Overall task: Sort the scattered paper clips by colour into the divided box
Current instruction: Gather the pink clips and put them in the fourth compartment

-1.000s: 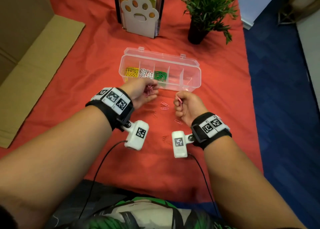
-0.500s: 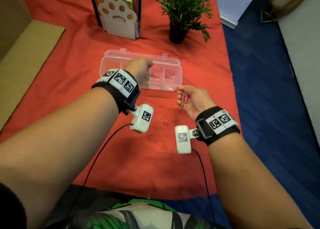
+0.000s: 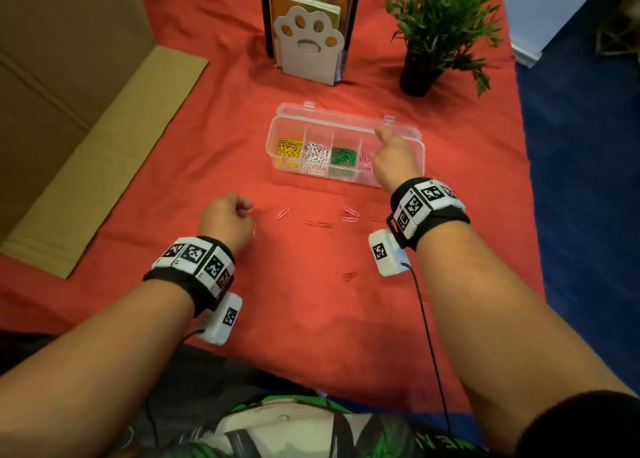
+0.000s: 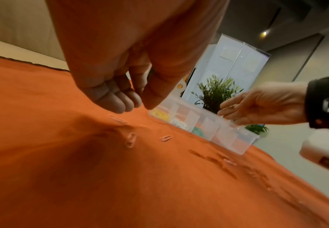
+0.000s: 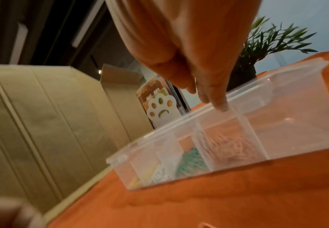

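The clear divided box point(image 3: 408, 135) lies on the red cloth with yellow point(image 3: 289, 147), white point(image 3: 315, 152), green point(image 3: 343, 156) and pink clips point(image 3: 365, 159) in separate compartments. My right hand point(image 3: 391, 156) hovers over the pink compartment point(image 5: 229, 148), its fingers point(image 5: 218, 100) straight and pointing down at a divider. My left hand point(image 3: 227, 215) hangs low over the cloth at the left, fingers curled and thumb down point(image 4: 136, 104), just above a loose clip point(image 4: 118, 120); I see nothing in it. More pink clips point(image 3: 282, 212) point(image 3: 350, 215) and dark red ones point(image 3: 318, 223) lie scattered.
A paw-shaped bookend with books point(image 3: 308, 42) and a potted plant point(image 3: 436, 31) stand behind the box. Flattened cardboard point(image 3: 86, 139) lies on the left. The cloth ends at the right, with blue floor point(image 3: 581, 198) beyond. A few red clips point(image 3: 349, 276) lie nearer me.
My left hand has left the box and dropped to the cloth on the left. My right hand, which held pink clips above the cloth, now reaches over the pink compartment with straight fingers.
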Tool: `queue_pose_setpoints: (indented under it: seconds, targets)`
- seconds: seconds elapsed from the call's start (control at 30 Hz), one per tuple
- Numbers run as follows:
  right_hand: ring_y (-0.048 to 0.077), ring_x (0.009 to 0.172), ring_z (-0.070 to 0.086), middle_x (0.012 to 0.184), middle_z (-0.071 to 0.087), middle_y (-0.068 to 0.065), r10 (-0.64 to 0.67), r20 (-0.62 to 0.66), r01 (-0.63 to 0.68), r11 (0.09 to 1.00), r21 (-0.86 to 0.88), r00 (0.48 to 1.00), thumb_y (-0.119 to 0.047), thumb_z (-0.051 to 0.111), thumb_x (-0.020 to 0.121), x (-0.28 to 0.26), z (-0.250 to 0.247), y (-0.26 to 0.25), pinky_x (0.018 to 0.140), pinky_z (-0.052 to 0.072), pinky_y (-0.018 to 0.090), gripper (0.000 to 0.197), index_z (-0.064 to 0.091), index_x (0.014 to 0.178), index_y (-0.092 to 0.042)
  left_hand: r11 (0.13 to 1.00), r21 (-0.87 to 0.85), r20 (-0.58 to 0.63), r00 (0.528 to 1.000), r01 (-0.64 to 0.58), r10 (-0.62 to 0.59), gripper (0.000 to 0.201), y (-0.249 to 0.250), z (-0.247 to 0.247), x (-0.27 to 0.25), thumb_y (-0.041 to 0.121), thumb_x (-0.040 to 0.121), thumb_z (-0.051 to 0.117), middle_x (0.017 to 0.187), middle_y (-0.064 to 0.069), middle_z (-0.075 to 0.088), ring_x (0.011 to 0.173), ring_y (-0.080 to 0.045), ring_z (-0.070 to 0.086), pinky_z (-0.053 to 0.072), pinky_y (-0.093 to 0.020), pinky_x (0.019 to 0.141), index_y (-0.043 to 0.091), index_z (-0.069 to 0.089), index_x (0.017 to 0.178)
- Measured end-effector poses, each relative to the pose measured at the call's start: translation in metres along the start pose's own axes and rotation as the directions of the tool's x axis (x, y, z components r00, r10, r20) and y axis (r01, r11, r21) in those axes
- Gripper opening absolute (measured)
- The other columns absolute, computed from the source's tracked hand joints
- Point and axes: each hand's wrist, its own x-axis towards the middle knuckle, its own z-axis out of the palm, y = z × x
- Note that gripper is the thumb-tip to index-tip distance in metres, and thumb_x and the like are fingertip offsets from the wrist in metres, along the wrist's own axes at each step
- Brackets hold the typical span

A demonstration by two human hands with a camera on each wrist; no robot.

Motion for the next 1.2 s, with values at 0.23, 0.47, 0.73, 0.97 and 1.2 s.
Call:
queue_pose_setpoints:
  seconds: [0.23,0.47,0.73,0.97,1.2]
  targets:
    - [0.019,0.089,0.061,0.09,0.063,0.004,-0.021,-0.149,0.053,0.976,0.21,0.989,0.019,0.033,0.069,-0.033,-0.009,0.027,0.083,0.052,0.033,0.052,0.062,0.099,-0.012,0.984,0.163,0.057,0.996,-0.07,0.061,0.017,-0.017,0.01,-0.003,0.019,0.073,0.07,0.083,-0.007,0.068,0.084,-0.026,0.064,0.041,-0.026,0.074,0.013,0.065,0.088]
    - [0.031,0.098,0.062,0.103,0.066,0.016,0.09,0.078,-0.054,0.925,-0.376,0.993,-0.001,0.046,0.084,-0.087,0.015,0.069,0.086,0.049,0.032,0.024,0.065,0.097,-0.006,0.961,0.249,0.053,0.992,-0.123,0.113,0.018,-0.019,0.018,-0.003,0.007,0.077,0.053,0.096,-0.016,0.07,0.094,-0.033,0.063,0.047,-0.032,0.082,0.009,0.067,0.089]
    - [0.035,0.111,0.05,0.117,0.051,0.017,-0.053,0.071,0.086,0.762,-0.642,0.996,0.002,0.042,0.085,-0.109,0.047,0.08,0.093,0.045,0.04,0.03,0.051,0.113,-0.001,0.999,-0.018,0.129,0.991,-0.03,0.032,0.014,-0.01,0.022,-0.008,0.016,0.084,0.05,0.084,-0.016,0.066,0.081,-0.031,0.062,0.051,-0.038,0.081,0.008,0.061,0.085]
    - [0.036,0.106,0.051,0.114,0.05,0.017,-0.077,0.085,0.114,0.731,-0.673,0.993,-0.002,0.041,0.085,-0.104,0.045,0.078,0.087,0.046,0.043,0.026,0.047,0.11,-0.005,0.776,-0.522,0.235,0.934,0.354,-0.268,0.03,0.001,0.008,0.008,-0.008,0.081,0.032,0.051,-0.005,0.046,0.047,-0.016,0.045,0.037,-0.012,0.031,0.015,0.04,0.063]
    - [0.037,0.104,0.053,0.113,0.052,0.02,-0.079,0.085,0.116,0.712,-0.693,0.993,0.002,0.04,0.081,-0.104,0.052,0.075,0.088,0.046,0.042,0.032,0.046,0.112,-0.002,0.91,-0.347,0.169,0.97,0.226,-0.176,0.024,-0.012,-0.004,0.028,-0.004,0.08,0.039,0.068,-0.015,0.047,0.064,-0.031,0.052,0.042,-0.028,0.056,0.014,0.045,0.065]
